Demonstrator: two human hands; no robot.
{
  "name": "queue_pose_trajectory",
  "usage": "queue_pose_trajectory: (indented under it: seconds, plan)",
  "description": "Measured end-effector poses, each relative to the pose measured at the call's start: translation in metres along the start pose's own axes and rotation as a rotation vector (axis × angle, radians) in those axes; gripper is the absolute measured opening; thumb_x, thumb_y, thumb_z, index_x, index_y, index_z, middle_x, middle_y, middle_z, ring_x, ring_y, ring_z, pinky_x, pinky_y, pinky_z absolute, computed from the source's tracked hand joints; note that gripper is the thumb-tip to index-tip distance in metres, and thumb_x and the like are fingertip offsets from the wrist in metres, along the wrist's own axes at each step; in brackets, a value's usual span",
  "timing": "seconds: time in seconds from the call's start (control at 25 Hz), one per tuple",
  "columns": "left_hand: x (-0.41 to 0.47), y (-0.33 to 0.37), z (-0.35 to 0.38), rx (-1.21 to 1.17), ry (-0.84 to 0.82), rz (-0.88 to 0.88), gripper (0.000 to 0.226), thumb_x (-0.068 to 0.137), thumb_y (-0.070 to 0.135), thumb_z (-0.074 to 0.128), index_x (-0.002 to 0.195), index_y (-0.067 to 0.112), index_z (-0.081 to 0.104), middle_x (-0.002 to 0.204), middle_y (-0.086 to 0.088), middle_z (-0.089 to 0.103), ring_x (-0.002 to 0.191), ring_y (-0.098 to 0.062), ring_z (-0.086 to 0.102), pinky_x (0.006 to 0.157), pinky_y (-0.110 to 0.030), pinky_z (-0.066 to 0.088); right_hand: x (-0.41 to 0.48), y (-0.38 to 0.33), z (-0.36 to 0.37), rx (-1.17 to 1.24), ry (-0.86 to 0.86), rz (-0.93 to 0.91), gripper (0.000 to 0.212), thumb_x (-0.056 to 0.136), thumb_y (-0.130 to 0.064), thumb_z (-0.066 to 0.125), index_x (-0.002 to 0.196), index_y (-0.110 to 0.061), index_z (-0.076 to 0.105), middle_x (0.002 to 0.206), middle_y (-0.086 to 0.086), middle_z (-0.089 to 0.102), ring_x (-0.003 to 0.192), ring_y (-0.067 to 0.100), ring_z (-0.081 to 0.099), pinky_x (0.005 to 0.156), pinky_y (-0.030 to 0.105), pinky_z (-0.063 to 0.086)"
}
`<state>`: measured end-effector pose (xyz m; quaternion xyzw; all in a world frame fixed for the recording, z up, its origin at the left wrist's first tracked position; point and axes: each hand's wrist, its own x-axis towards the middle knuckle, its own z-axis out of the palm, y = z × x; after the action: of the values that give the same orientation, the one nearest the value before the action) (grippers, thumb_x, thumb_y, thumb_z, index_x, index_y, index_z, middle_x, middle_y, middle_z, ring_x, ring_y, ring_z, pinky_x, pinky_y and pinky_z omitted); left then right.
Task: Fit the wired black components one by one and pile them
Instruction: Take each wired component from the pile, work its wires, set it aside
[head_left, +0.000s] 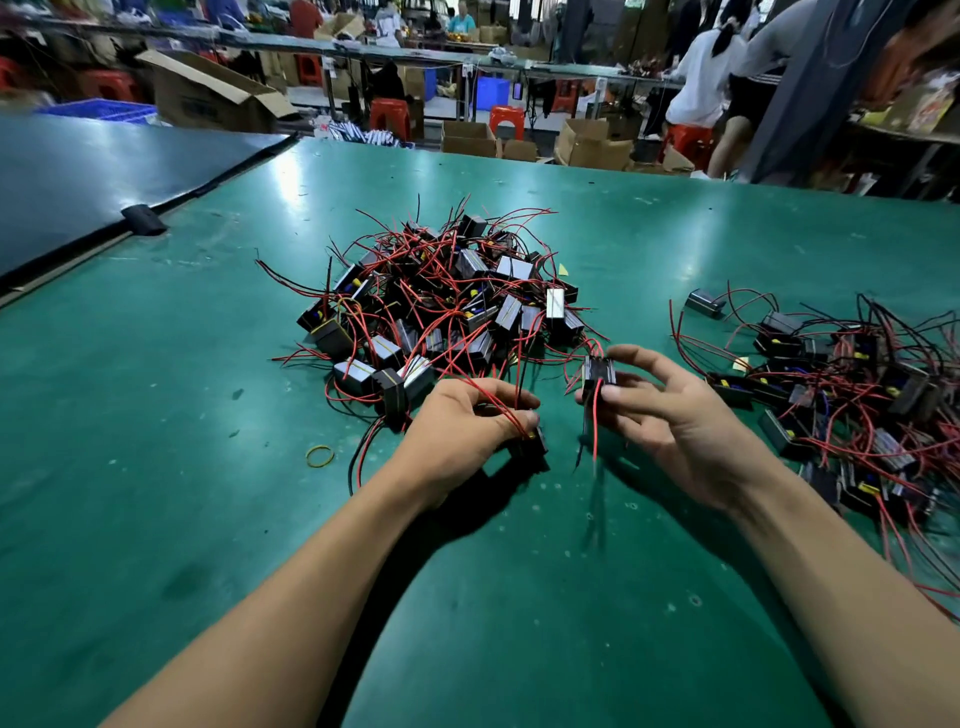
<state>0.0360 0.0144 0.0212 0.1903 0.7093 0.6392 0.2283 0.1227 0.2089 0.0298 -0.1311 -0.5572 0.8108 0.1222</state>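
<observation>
At a green counter (156, 415), a worker's left hand (467, 421) curls its grip around a black component (535, 452) held low over the surface, with red wires (498, 410) trailing across the fingers. The right hand (675, 421), at 3 o'clock of it, pinches a second wired component (599, 371) between thumb and fingertips. A tangled heap of components (441, 306) lies at 12 o'clock of the hands, and another heap (852, 395) spreads at 3 o'clock. A yellow rubber band (320, 456) sits at 9 o'clock of the left hand.
</observation>
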Motion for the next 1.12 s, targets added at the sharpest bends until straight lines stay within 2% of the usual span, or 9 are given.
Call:
queue_pose_trajectory:
  seconds: [0.2,0.4,0.48,0.56,0.64,0.8,0.92,1.04,1.12]
  plan:
    - [-0.002,-0.003,0.005,0.173,0.019,0.107,0.010,0.087,0.010,0.072,0.096,0.006,0.074,0.088,-0.021,0.073,0.073,-0.019,0.065,0.078,-0.027,0.054,-0.013,0.011,-0.014,-0.506,0.026,-0.143,0.036,0.081,0.003,0.075,0.110,-0.015,0.064,0.113,0.006,0.072,0.088,0.016,0.073,0.079,0.024,0.057]
    - [0.001,-0.008,0.005,0.549,0.118,0.315,0.019,0.083,0.028,0.077,0.094,0.014,0.075,0.081,0.001,0.068,0.074,-0.011,0.064,0.074,-0.027,0.053,-0.015,0.007,-0.007,-0.642,0.042,-0.176,0.039,0.086,0.004,0.069,0.108,-0.027,0.067,0.106,0.003,0.072,0.095,0.016,0.071,0.091,0.037,0.056]
    - [0.001,-0.009,0.002,0.639,0.161,0.342,0.031,0.079,0.040,0.078,0.099,0.017,0.071,0.075,0.009,0.059,0.067,-0.002,0.055,0.064,-0.017,0.047,-0.019,0.005,-0.005,-0.730,0.050,-0.209,0.037,0.085,-0.002,0.070,0.104,-0.034,0.069,0.102,-0.002,0.073,0.091,0.012,0.069,0.089,0.029,0.055]
    - [0.001,-0.009,-0.001,0.690,0.212,0.364,0.035,0.075,0.045,0.080,0.095,0.021,0.064,0.077,0.009,0.056,0.070,-0.003,0.052,0.064,-0.022,0.046,-0.021,0.002,-0.007,-1.002,0.063,-0.297,0.032,0.084,-0.010,0.073,0.098,-0.039,0.070,0.097,-0.009,0.071,0.079,0.008,0.062,0.078,0.013,0.047]
    - [0.000,-0.007,-0.001,0.695,0.242,0.416,0.030,0.077,0.039,0.080,0.088,0.023,0.057,0.074,0.007,0.053,0.068,-0.005,0.048,0.060,-0.026,0.044,-0.023,0.000,-0.009,-1.245,0.059,-0.363,0.029,0.085,-0.014,0.073,0.099,-0.039,0.072,0.091,-0.011,0.063,0.071,0.002,0.052,0.066,0.010,0.037]
    - [-0.005,-0.001,0.001,0.575,0.164,0.548,0.013,0.082,0.016,0.073,0.086,0.021,0.063,0.072,0.014,0.055,0.060,-0.004,0.049,0.055,-0.017,0.038,-0.029,-0.002,-0.009,-1.288,-0.006,-0.455,0.026,0.083,-0.013,0.077,0.102,-0.031,0.077,0.095,-0.010,0.058,0.086,-0.009,0.051,0.077,0.011,0.037]
    - [-0.008,-0.001,0.005,0.580,0.161,0.552,0.016,0.081,0.024,0.077,0.081,0.015,0.064,0.075,0.007,0.058,0.064,-0.009,0.052,0.059,-0.024,0.045,-0.032,0.001,-0.003,-1.287,-0.218,-0.512,0.026,0.077,-0.014,0.080,0.100,-0.025,0.079,0.107,-0.010,0.068,0.108,0.009,0.057,0.097,0.012,0.038]
    - [-0.007,-0.001,0.005,0.564,0.185,0.537,0.034,0.075,0.033,0.083,0.070,0.008,0.059,0.066,0.000,0.055,0.059,-0.011,0.047,0.055,-0.026,0.041,-0.030,0.005,0.000,-1.328,-0.281,-0.554,0.020,0.077,-0.032,0.080,0.095,-0.024,0.080,0.097,-0.011,0.072,0.100,0.015,0.061,0.093,0.029,0.046]
    - [-0.007,-0.001,0.003,0.564,0.068,0.474,0.033,0.073,0.037,0.084,0.069,0.010,0.065,0.063,0.000,0.061,0.056,-0.012,0.051,0.055,-0.030,0.045,-0.029,0.005,-0.003,-1.315,-0.215,-0.565,0.009,0.080,-0.027,0.082,0.089,-0.024,0.080,0.091,-0.013,0.071,0.095,0.015,0.061,0.088,0.035,0.049]
